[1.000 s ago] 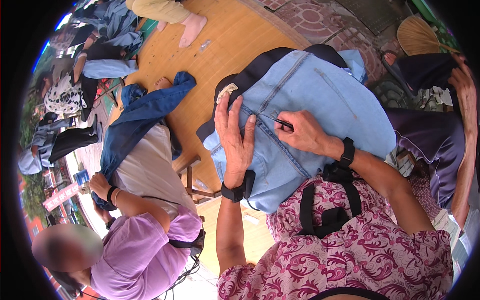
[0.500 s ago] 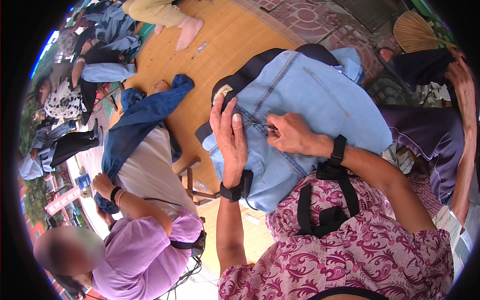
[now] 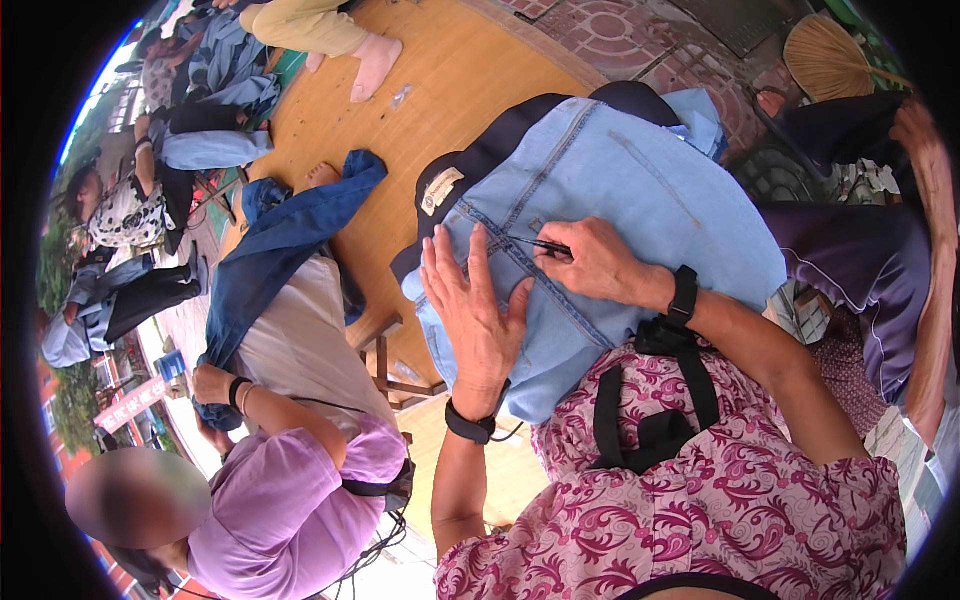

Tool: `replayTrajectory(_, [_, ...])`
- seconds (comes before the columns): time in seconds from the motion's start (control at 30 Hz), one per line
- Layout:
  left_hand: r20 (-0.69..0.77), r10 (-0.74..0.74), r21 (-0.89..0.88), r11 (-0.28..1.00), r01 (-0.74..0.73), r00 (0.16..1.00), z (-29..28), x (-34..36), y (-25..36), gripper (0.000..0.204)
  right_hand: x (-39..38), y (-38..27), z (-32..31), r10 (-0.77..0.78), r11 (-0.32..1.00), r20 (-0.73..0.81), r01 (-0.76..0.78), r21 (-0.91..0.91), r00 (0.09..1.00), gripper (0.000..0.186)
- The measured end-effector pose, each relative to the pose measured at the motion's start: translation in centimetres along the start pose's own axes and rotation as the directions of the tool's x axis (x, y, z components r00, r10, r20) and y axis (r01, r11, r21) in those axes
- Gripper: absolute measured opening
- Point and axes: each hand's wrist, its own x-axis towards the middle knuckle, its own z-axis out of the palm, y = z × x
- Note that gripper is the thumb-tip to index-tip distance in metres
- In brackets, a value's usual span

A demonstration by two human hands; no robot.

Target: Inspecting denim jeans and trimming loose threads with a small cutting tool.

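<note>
Light blue jeans (image 3: 640,190) spread over the lap, in the middle of the frame, waist end toward the upper left. Left hand (image 3: 480,315) lying flat on the cloth, fingers spread, pressing it down just left of the seam. Right hand (image 3: 597,262) pinched tight on a thin dark tool (image 3: 545,244), tip touching the seam just above the left fingers. Hard to tell what kind of tool; too small to see well.

Risks, as a guess only: a sharp tip that close to the left fingers could poke or scratch if pushed too hard or slipped. Too deep a push could snag or cut the good cloth, not just the thread. Loose cloth could bunch up if the flat hand lifted, sending the tip off the seam. Jeans hanging off the knees at the right of the frame could slide down and pull the seam away.

At lower left, another person in a purple shirt (image 3: 285,500) holding dark blue jeans (image 3: 275,250) over a wooden floor (image 3: 460,90). Straw fan (image 3: 830,55) at upper right.
</note>
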Motion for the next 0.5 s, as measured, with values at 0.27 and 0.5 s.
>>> replayTrajectory(0.27, [0.046,-0.148,-0.414,0.897,0.154,0.988,1.6,-2.4,-2.1,0.075,0.1,-0.1,0.9,-0.045,0.996,0.068,0.050,-0.076,0.997,0.019])
replayTrajectory(0.5, [0.016,-0.146,-0.482,0.866,0.135,0.989,2.4,-2.4,-2.1,0.071,0.8,0.3,2.0,-0.030,0.973,0.128,0.059,-0.225,0.991,0.015])
